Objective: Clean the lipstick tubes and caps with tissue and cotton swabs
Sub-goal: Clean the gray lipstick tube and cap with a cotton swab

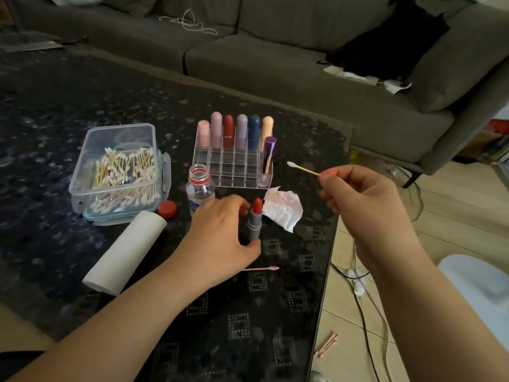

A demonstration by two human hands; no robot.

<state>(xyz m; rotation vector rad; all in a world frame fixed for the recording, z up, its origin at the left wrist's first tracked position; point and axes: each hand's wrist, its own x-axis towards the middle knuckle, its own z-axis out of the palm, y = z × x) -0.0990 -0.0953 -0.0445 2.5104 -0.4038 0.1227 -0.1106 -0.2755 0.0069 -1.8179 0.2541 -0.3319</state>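
An uncapped grey lipstick tube [254, 220] with a red bullet stands upright on the dark table [289, 299]. My left hand [220, 238] curls beside it, thumb touching its base and fingers at its upper left. My right hand [358, 197] pinches a clean cotton swab [301, 169], white tip pointing left toward the clear organizer [234, 166], which holds several coloured lipsticks and a purple-capped tube [268, 153]. A crumpled, red-stained tissue [283, 209] lies right of the tube. A used pink-tipped swab [261, 268] lies on the table under my left hand.
A clear box of cotton swabs [118, 172] sits at the left, a tissue roll [124, 252] in front of it, a red cap [167, 208] and an open small bottle [199, 188] between. Used swabs [327, 344] lie on the floor. A grey sofa [275, 64] stands behind.
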